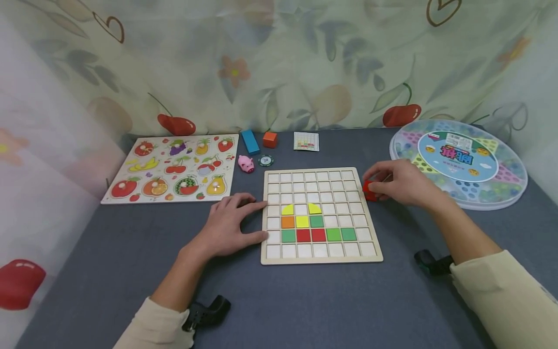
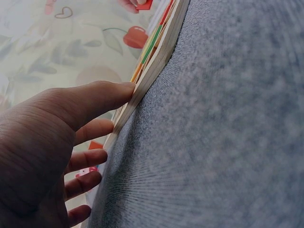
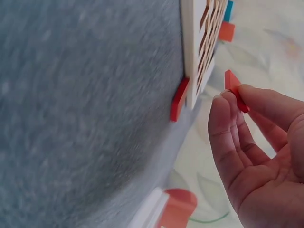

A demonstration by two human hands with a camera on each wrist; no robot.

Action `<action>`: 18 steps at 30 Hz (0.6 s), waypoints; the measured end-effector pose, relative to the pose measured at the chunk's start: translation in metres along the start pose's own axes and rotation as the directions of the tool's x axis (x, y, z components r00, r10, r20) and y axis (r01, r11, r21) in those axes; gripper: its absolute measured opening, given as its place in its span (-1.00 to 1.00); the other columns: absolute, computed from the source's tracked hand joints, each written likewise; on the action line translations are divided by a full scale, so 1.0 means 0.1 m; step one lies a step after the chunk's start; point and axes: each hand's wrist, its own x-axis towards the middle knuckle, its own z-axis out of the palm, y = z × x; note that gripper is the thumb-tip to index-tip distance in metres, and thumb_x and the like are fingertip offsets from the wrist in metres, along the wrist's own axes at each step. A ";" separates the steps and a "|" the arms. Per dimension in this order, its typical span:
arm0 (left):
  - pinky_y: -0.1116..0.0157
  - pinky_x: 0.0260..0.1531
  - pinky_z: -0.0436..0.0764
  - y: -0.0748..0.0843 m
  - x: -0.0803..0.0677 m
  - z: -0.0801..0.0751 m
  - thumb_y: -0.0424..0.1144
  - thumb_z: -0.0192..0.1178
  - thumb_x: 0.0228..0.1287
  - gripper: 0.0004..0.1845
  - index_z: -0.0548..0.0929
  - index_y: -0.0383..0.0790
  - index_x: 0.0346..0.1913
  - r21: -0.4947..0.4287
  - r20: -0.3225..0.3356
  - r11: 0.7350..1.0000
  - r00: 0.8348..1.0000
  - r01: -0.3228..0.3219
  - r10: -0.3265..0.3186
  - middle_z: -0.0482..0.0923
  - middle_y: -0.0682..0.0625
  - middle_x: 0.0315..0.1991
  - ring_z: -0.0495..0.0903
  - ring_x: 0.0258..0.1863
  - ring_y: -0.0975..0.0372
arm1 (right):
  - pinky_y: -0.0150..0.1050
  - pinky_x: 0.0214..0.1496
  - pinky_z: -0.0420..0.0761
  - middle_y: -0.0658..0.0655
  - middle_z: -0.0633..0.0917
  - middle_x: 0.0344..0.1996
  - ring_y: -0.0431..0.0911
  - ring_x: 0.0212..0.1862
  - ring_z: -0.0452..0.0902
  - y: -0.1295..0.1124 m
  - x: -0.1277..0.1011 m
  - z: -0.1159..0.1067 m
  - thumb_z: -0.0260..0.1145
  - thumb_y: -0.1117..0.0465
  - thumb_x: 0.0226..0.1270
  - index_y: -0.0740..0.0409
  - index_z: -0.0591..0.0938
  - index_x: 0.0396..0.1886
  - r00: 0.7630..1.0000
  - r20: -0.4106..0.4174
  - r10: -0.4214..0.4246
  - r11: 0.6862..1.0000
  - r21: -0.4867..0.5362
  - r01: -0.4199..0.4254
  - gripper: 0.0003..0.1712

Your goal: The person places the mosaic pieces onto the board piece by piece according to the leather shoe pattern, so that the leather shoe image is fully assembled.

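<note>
A square wooden grid board (image 1: 322, 260) lies on the dark grey cloth, with several yellow, orange, green and red tiles in its lower rows. My left hand (image 1: 226, 224) rests at its left side, thumb and index fingertips against the edge, the other fingers spread loosely. Beyond the right edge, my right hand (image 1: 401, 182) pinches a small flat red tile (image 3: 232, 81) between thumb and fingertips, raised off the cloth. A second red tile (image 3: 179, 100) lies on the cloth right by the board's edge.
Behind the board are a blue block (image 1: 250, 142), an orange block (image 1: 270, 140), a pink pig figure (image 1: 246, 164), a poker chip (image 1: 266, 160) and a small pattern card (image 1: 306, 141). A fruit picture board (image 1: 200, 167) lies left, a round game box (image 1: 510, 160) right.
</note>
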 end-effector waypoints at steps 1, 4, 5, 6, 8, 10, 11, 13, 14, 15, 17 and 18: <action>-0.22 0.41 0.16 0.00 0.00 0.00 0.22 0.38 0.22 -0.22 0.47 0.15 0.50 0.000 0.001 1.000 1.000 0.000 0.000 0.34 -0.10 0.44 0.24 0.43 -0.04 | -0.14 -0.17 0.76 0.28 0.73 -0.14 -0.05 -0.27 0.70 -0.02 -0.01 0.01 0.33 0.24 0.46 0.27 0.68 0.11 1.000 0.007 -0.006 1.000 0.003 0.006 -0.69; -0.23 0.40 0.16 0.00 0.00 0.00 0.22 0.38 0.22 -0.22 0.47 0.15 0.50 -0.002 0.004 1.000 1.000 -0.002 0.002 0.34 -0.10 0.44 0.24 0.43 -0.04 | -0.21 -0.22 0.72 0.24 0.74 -0.17 -0.07 -0.27 0.67 -0.08 -0.03 0.03 0.35 0.24 0.45 0.26 0.68 0.11 1.000 0.025 -0.015 1.000 0.004 0.015 -0.69; -0.23 0.41 0.15 0.00 0.00 0.00 0.22 0.38 0.23 -0.22 0.47 0.15 0.50 -0.003 0.005 1.000 1.000 -0.002 0.002 0.34 -0.10 0.44 0.24 0.43 -0.04 | -0.22 -0.23 0.70 0.22 0.74 -0.18 -0.07 -0.27 0.65 -0.11 -0.03 0.05 0.35 0.24 0.44 0.25 0.68 0.11 0.999 0.034 -0.019 1.000 0.002 0.019 -0.69; -0.23 0.41 0.15 0.00 0.00 0.00 0.21 0.38 0.23 -0.22 0.47 0.15 0.50 -0.003 0.006 1.000 1.000 -0.002 0.002 0.34 -0.10 0.44 0.24 0.43 -0.04 | -0.23 -0.25 0.68 0.20 0.74 -0.20 -0.07 -0.28 0.65 -0.14 -0.03 0.06 0.35 0.23 0.44 0.24 0.69 0.10 0.999 0.041 -0.023 1.000 0.000 0.023 -0.69; -0.23 0.41 0.15 0.00 0.00 0.00 0.21 0.38 0.23 -0.22 0.47 0.15 0.50 -0.003 0.007 1.000 1.000 -0.002 0.002 0.34 -0.10 0.44 0.24 0.43 -0.04 | -0.25 -0.28 0.65 0.17 0.73 -0.24 -0.07 -0.29 0.63 -0.20 -0.04 0.09 0.36 0.25 0.42 0.22 0.71 0.08 0.997 0.058 -0.041 0.999 -0.005 0.042 -0.71; -0.23 0.41 0.15 0.01 0.00 -0.01 0.21 0.38 0.23 -0.22 0.46 0.15 0.50 -0.003 0.008 1.000 1.000 -0.001 0.001 0.34 -0.10 0.44 0.24 0.43 -0.03 | -0.26 -0.29 0.62 0.13 0.72 -0.28 -0.06 -0.31 0.61 -0.25 -0.04 0.13 0.36 0.27 0.41 0.21 0.72 0.06 0.995 0.077 -0.063 0.998 -0.012 0.064 -0.73; -0.23 0.41 0.15 0.01 0.00 -0.01 0.21 0.38 0.23 -0.22 0.46 0.15 0.50 -0.003 0.008 1.000 1.000 -0.001 0.001 0.34 -0.10 0.44 0.25 0.43 -0.03 | -0.26 -0.29 0.61 0.11 0.72 -0.30 -0.05 -0.32 0.61 -0.28 -0.04 0.15 0.37 0.28 0.40 0.20 0.73 0.05 0.993 0.087 -0.074 0.997 -0.018 0.075 -0.74; -0.23 0.41 0.15 0.01 0.00 -0.01 0.21 0.38 0.23 -0.22 0.46 0.15 0.50 -0.004 0.008 1.000 1.000 0.001 -0.001 0.34 -0.10 0.44 0.25 0.43 -0.03 | -0.24 -0.27 0.60 0.10 0.72 -0.32 -0.04 -0.31 0.59 -0.32 -0.03 0.20 0.38 0.29 0.39 0.18 0.74 0.02 0.989 0.110 -0.098 0.995 -0.026 0.101 -0.76; -0.23 0.41 0.15 0.02 0.00 -0.01 0.21 0.38 0.23 -0.22 0.46 0.15 0.50 -0.005 0.009 1.000 1.000 0.003 -0.003 0.34 -0.10 0.44 0.25 0.44 -0.03 | -0.22 -0.26 0.59 0.09 0.72 -0.32 -0.04 -0.31 0.58 -0.34 -0.03 0.22 0.38 0.29 0.38 0.16 0.75 0.01 0.987 0.123 -0.106 0.993 -0.035 0.111 -0.76; -0.22 0.41 0.15 0.02 0.00 -0.01 0.21 0.38 0.23 -0.22 0.46 0.15 0.50 -0.005 0.009 1.000 1.000 0.003 -0.003 0.34 -0.10 0.44 0.25 0.44 -0.03 | -0.22 -0.24 0.58 0.07 0.72 -0.31 -0.05 -0.29 0.57 -0.37 -0.03 0.24 0.38 0.28 0.38 0.14 0.76 0.00 0.985 0.136 -0.109 0.992 -0.044 0.116 -0.77; -0.22 0.41 0.15 0.02 0.00 -0.01 0.21 0.38 0.23 -0.23 0.46 0.16 0.50 -0.004 0.008 1.000 1.000 0.004 -0.004 0.34 -0.11 0.44 0.25 0.44 -0.02 | -0.20 -0.21 0.58 0.08 0.72 -0.30 -0.05 -0.27 0.57 -0.41 -0.02 0.29 0.37 0.28 0.39 0.12 0.77 -0.02 0.979 0.168 -0.114 0.991 -0.050 0.124 -0.79; -0.22 0.41 0.15 0.02 0.00 -0.01 0.21 0.38 0.23 -0.23 0.46 0.16 0.50 -0.004 0.009 1.000 1.000 0.004 -0.004 0.34 -0.11 0.44 0.25 0.44 -0.02 | -0.20 -0.20 0.57 0.08 0.71 -0.29 -0.05 -0.25 0.56 -0.43 -0.01 0.32 0.36 0.28 0.40 0.12 0.77 -0.02 0.975 0.186 -0.118 0.990 -0.055 0.130 -0.79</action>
